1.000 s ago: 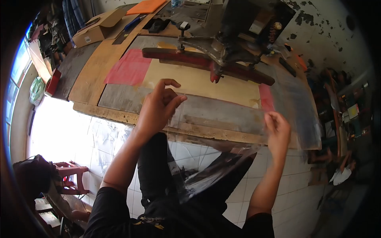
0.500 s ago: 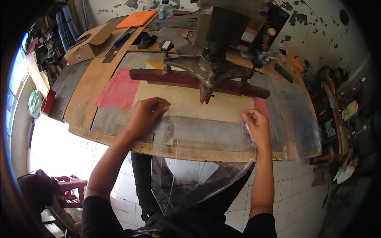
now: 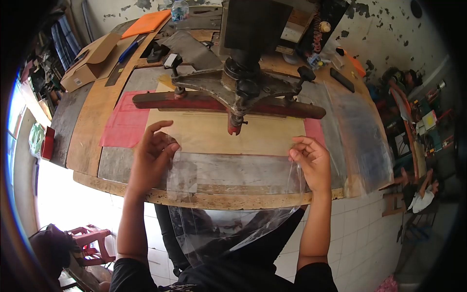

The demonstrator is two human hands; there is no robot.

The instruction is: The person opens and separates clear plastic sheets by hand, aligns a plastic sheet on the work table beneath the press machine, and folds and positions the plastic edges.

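A transparent plastic sheet [image 3: 233, 226] hangs between my two hands, sagging below the table's front edge over my lap. My left hand [image 3: 153, 158] pinches its left upper corner between thumb and fingers, with the index finger lifted away. On the other side, my right hand [image 3: 313, 163] grips the right upper corner, fingers curled against the thumb. Just beyond both hands a pale yellow sheet [image 3: 209, 134] lies flat on the grey work surface, with pink material [image 3: 124, 121] showing at its ends. Over it stands a press head with a long red-edged bar [image 3: 199, 103].
Transparent plastic sheets [image 3: 362, 146] lie at the table's right side. A cardboard box [image 3: 90, 63], a blue-handled cutter [image 3: 128, 51], an orange folder [image 3: 146, 23] and a water bottle [image 3: 180, 10] are at back left. Another person [image 3: 422, 199] sits at far right.
Both hands have come slightly nearer my body, the left one also further left. The plastic sheet has moved with them and hangs lower. My left index finger has lifted.
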